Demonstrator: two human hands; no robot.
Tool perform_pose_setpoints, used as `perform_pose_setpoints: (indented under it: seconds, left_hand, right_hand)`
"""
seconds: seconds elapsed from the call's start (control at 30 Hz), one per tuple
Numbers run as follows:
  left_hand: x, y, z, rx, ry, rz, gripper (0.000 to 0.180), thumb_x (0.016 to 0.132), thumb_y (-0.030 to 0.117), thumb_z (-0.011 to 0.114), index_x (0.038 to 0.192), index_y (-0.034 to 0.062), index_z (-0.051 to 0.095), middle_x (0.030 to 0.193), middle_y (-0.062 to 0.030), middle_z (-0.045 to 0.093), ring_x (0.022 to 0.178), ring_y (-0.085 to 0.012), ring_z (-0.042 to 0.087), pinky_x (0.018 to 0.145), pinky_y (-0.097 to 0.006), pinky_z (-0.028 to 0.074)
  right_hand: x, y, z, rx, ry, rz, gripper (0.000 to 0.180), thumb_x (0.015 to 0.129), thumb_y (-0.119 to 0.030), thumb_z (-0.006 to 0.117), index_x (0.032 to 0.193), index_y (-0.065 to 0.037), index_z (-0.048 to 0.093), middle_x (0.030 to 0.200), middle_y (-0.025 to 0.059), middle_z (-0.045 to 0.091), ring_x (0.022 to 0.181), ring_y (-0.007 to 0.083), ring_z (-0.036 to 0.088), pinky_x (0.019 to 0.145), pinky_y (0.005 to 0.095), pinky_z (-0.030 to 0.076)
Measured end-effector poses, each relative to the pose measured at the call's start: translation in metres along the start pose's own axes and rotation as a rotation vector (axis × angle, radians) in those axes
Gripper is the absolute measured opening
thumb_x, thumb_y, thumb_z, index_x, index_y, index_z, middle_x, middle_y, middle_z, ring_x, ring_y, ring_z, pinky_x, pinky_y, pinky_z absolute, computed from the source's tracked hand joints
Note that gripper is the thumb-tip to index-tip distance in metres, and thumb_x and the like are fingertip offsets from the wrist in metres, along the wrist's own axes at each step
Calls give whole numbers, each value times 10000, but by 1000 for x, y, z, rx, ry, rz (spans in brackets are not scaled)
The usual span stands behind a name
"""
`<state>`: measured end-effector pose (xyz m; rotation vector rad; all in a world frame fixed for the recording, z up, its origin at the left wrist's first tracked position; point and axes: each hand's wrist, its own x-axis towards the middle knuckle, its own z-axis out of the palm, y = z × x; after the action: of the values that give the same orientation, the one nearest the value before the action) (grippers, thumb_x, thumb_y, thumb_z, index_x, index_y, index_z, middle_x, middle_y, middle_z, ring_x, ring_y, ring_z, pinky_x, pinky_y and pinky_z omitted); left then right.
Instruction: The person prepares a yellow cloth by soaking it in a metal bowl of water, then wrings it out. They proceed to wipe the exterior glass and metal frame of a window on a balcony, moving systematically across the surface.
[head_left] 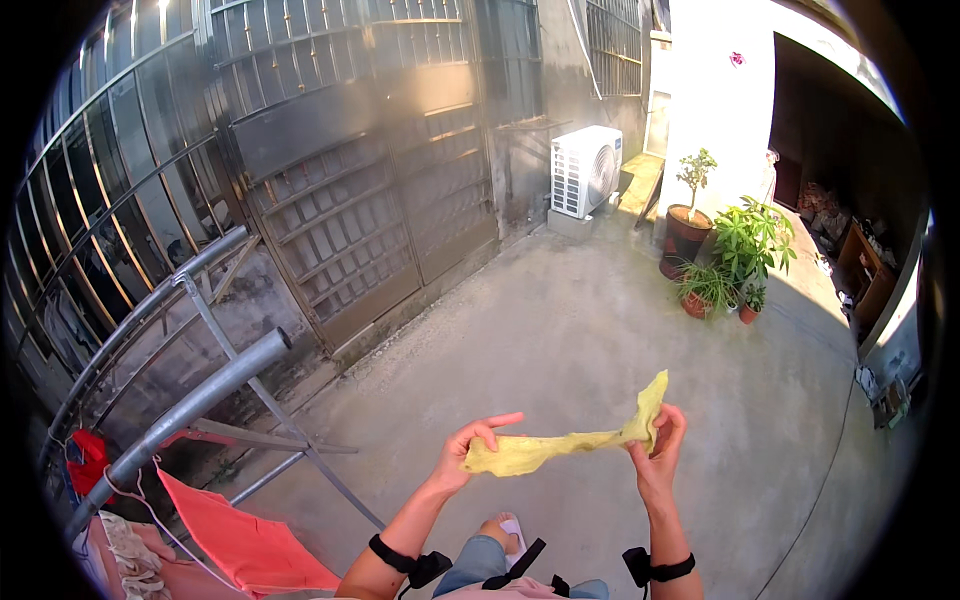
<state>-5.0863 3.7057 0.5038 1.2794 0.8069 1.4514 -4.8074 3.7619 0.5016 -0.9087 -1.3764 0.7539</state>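
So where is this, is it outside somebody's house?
Most likely yes, a home's concrete yard: potted plants stand by a wall, an outdoor air-conditioner unit sits near a metal gate, and both hands stretch a yellow cloth beside a drying rack.

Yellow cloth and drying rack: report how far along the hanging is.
Done: a coral-pink cloth already hangs at the metal drying rack, with a red item at its far end. In hand: the yellow cloth is stretched between the left hand and right hand, away from the rack. Left: the yellow cloth is not yet on a bar; the upper bar looks bare.
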Motion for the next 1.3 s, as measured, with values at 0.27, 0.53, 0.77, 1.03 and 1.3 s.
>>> perform_pose_setpoints:
  seconds: [0.27,0.53,0.77,1.03,1.3]
  left_hand:
    - [194,-65,-176,89,310,57,207,858,-99,479,774,1,640,1112,-223,618,955,-253,641,793,-356,546]
    - [271,-122,-372,822,442,-367,588,789,-1,589,1330,52,364,1146,-180,603,990,-259,624,873,-362,494]
    - [259,-147,-515,644,444,-559,559,843,155,517,1358,4,360,1345,-202,436,1244,-283,428,987,-377,399]
    - [252,-28,-627,-920,1110,203,611,928,470,419,1343,21,403,1315,-173,479,1166,-300,504,959,-416,432]
    - [165,-26,-792,-886,1285,664,436,824,177,504,1190,-59,517,1071,-219,626,913,-338,649,783,-433,548]
  right_hand:
    - [172,127,142,-220,-397,168,320,711,46,650,998,-58,556,970,70,558,927,175,568,790,294,472]
    - [310,223,325,187,-696,650,210,769,-21,604,965,-41,528,926,26,598,828,133,569,760,278,444]
    - [367,231,620,317,-1058,402,249,746,28,567,983,-43,537,879,20,589,788,133,563,757,277,442]
    - [315,147,879,369,-2016,-382,390,760,-53,636,1137,-41,538,1067,124,578,919,225,618,815,314,487]
    - [301,168,1019,461,-2125,-130,337,826,-153,630,1151,-82,572,1141,87,557,957,204,607,789,326,511]
